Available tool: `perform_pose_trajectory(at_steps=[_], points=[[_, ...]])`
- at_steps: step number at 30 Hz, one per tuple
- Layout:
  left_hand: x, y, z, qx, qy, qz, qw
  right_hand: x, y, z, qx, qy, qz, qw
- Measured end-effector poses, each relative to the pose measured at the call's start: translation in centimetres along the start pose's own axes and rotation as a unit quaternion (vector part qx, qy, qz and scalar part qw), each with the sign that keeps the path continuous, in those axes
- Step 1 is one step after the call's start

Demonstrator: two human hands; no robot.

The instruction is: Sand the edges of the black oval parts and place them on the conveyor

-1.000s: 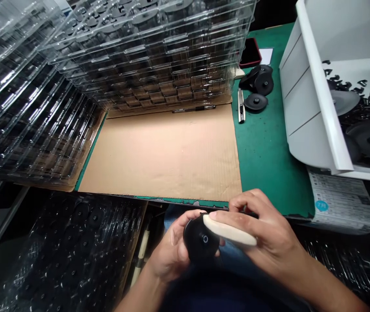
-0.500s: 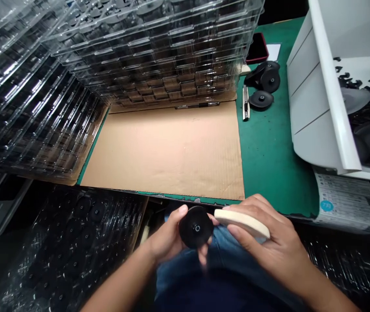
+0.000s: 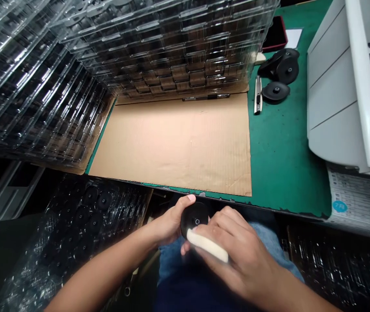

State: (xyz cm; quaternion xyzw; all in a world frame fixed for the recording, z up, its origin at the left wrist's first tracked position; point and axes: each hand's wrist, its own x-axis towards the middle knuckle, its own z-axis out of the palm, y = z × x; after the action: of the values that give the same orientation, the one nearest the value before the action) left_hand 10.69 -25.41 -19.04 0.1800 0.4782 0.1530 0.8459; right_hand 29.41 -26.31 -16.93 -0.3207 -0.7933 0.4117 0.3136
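Black disc (image 3: 194, 219), round with a small pale hub in its middle, sits over the person's lap just near of the bench edge, gripped by the left hand (image 3: 168, 223), whose thumb curls over its far rim and whose fingers close behind it. The right hand (image 3: 237, 249) is closed around a cream-coloured flat tool (image 3: 207, 245), whose left tip touches the near face of the disc. The two hands are close together, nearly meeting at the disc.

On the green bench (image 3: 279, 151) lies a sheet of brown cardboard (image 3: 175, 143). Stacks of clear plastic trays (image 3: 159, 43) rise at its far and left sides. Far right on the bench lie more black discs (image 3: 280, 73) beside a small metal cutter (image 3: 258, 100). A white bin (image 3: 341, 95) stands at the right edge. Near left, below the bench, a clear tray (image 3: 84, 225) holds black discs in its pockets.
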Motion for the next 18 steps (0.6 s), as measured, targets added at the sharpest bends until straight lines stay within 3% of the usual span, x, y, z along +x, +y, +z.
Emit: perform_pose_trajectory(at_steps=[4, 11, 15, 18], points=[[0.1, -0.3, 0.0, -0.031, -0.028, -0.003, 0.999, -1.1, 0.6, -0.7, -0.041, -0.020, 0.007, 0.999], [0.2, -0.8, 0.3, -0.043, -0.026, 0.005, 0.999, -0.5, 0.3, -0.8, -0.031, -0.007, -0.021, 0.999], [0.0, -0.4, -0.2, -0.050, -0.043, -0.008, 0.998, -1.5, 1.4, -2.0, -0.094, -0.016, -0.008, 0.995], [-0.2, 0.1, -0.5, -0.046, -0.064, -0.016, 0.997, -2.3, 2.2, -3.1, -0.122, 0.016, -0.008, 0.992]])
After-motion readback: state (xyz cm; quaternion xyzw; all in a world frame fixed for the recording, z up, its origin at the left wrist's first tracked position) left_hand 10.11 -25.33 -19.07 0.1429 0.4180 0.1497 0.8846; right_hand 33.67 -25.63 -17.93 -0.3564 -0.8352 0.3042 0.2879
